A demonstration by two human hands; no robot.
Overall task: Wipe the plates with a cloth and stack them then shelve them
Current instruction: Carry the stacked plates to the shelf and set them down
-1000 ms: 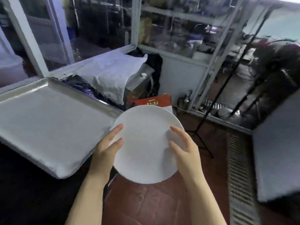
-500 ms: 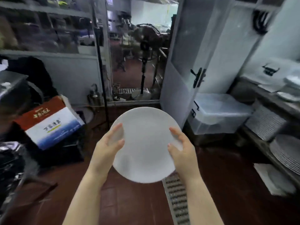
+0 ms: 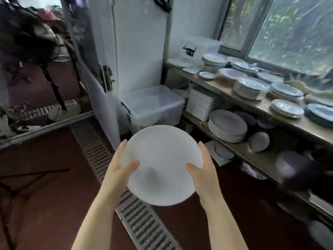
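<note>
The left hand (image 3: 118, 167) and right hand (image 3: 201, 168) each gripped a side of the white plate (image 3: 162, 165) held over the floor, so it looked like shelving time, needing a careful carry to the shelf (image 3: 252, 150).

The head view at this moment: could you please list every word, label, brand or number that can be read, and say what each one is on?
None can be read in this frame.
White plate, held by the left hand and right hand: plain, no markings.
Clear plastic bin and the lidded plastic box above: dark latches only, no label visible.
Shelved plate stacks: blurred, no print discernible.
</note>
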